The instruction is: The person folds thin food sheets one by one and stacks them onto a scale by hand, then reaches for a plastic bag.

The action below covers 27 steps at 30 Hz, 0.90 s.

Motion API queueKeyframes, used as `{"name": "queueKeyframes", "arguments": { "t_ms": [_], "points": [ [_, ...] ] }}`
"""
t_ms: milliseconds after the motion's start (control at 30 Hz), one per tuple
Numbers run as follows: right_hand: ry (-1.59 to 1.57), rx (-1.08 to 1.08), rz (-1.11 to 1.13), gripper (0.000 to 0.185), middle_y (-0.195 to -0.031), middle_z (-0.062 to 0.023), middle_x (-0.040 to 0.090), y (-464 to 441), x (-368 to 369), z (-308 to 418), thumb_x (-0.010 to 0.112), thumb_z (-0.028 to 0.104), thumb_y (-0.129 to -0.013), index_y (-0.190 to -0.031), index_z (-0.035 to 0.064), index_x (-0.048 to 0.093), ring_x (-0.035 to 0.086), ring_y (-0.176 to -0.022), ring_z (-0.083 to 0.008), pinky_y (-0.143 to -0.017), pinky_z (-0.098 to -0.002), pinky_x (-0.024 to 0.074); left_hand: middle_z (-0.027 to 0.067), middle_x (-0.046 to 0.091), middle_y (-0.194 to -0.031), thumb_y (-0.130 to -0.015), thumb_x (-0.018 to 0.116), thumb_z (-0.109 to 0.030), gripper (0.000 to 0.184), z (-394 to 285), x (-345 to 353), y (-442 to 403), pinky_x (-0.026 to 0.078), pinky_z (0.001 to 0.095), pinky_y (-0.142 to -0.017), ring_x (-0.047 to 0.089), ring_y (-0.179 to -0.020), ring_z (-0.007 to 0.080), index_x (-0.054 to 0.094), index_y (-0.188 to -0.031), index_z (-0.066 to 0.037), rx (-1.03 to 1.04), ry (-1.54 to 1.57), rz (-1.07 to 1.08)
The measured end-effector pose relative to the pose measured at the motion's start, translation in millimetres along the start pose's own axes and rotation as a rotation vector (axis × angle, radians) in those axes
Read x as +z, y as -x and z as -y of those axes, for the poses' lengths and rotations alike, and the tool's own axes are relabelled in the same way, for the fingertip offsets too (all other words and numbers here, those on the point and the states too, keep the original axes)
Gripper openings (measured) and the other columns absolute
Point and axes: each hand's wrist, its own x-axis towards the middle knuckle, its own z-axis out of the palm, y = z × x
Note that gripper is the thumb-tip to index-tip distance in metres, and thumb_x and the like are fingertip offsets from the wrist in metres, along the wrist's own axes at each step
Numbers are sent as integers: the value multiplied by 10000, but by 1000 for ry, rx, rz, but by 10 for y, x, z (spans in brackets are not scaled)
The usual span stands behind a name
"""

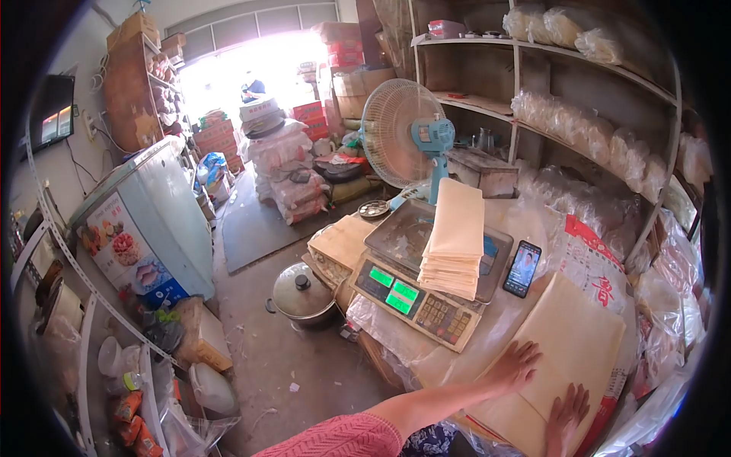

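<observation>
My left hand [519,367], below a pink knitted sleeve [343,437], lies flat with fingers spread on a pile of thin beige sheets [575,324]. Nearer the bottom edge, my right hand [569,410] also rests flat on the same pile, fingers stretched out. Whether the sheets are paper or a dried food I cannot tell. Beyond the pile, a stack of folded beige sheets [454,236] sits on the metal pan of a digital scale [415,297] with lit green displays. A phone [523,268] with its screen on lies between scale and pile.
A blue fan [432,137] stands behind the scale. Shelves [487,107] with bagged goods line the right side. On the floor side are a lidded pot [303,291] and a pale blue cabinet [156,221]. Stacked sacks [285,167] stand near the bright doorway, where a person [251,87] shows.
</observation>
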Motion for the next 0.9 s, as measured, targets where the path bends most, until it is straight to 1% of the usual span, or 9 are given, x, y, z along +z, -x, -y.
{"name": "queueKeyframes", "arguments": {
  "t_ms": [200,267,333,400,567,633,700,767,900],
  "points": [
    [10,-42,-49,492,-1456,-195,373,25,35,-19,509,257,-935,-1382,62,442,281,-1378,-411,-1110,-579,192,114,399,-1471,-917,506,-246,459,17,55,-2,270,464,-1113,344,-1377,268,481,-1340,-70,31,-60,-142],
    [43,-45,-33,488,-1448,-209,368,-16,83,-27,519,212,-925,-1377,50,433,280,-1371,-426,-1102,-585,209,75,402,-1474,-920,493,-242,441,487,837,-100,278,467,-1103,347,-1371,253,488,-1338,-101,57,518,-154],
    [50,-67,-37,483,-1449,-214,361,-22,90,-30,543,178,-913,-1362,32,439,276,-1370,-428,-1105,-569,221,31,411,-1469,-922,470,-230,432,294,617,-15,287,492,-1084,364,-1350,240,485,-1344,-137,105,361,-100],
    [-50,-101,-31,479,-1442,-219,376,-29,-56,-15,580,165,-900,-1339,18,460,301,-1361,-410,-1113,-515,246,27,427,-1453,-915,457,-227,449,372,606,-42,289,546,-1057,390,-1314,246,475,-1357,-155,214,-305,-87],
    [-251,183,-257,508,-1294,-243,534,31,-84,-550,655,192,-856,-1319,48,501,518,-1220,-350,-1003,-390,429,165,531,-1258,-878,522,-328,433,-104,-12,35,348,577,-979,453,-1230,306,557,-1246,-102,26,-282,15],
    [-416,642,103,576,-1165,-212,619,53,-838,-41,668,186,-839,-1348,-5,481,586,-1150,-275,-960,-353,464,170,558,-1200,-876,545,-357,419,-297,-318,-23,400,528,-932,502,-1168,306,572,-1197,-88,-33,-175,188],
    [-536,682,288,579,-1228,-210,582,153,-768,76,669,176,-839,-1358,13,469,568,-1164,-282,-954,-336,460,180,570,-1172,-870,571,-385,428,-453,-373,163,441,490,-894,538,-1118,313,590,-1139,-53,-96,20,382],
    [-717,624,235,610,-1265,-200,560,199,-528,196,666,145,-839,-1383,7,430,557,-1167,-266,-955,-323,454,196,567,-1176,-858,600,-411,466,-514,-386,213,472,461,-866,561,-1082,326,609,-1073,2,-127,286,525],
    [-1197,378,-105,714,-1299,-181,534,200,-135,443,657,62,-847,-1451,-40,290,530,-1177,-220,-981,-315,433,181,550,-1266,-863,642,-251,530,-599,-567,404,482,363,-878,562,-1126,264,485,-1293,17,-378,595,429]
  ]
}}
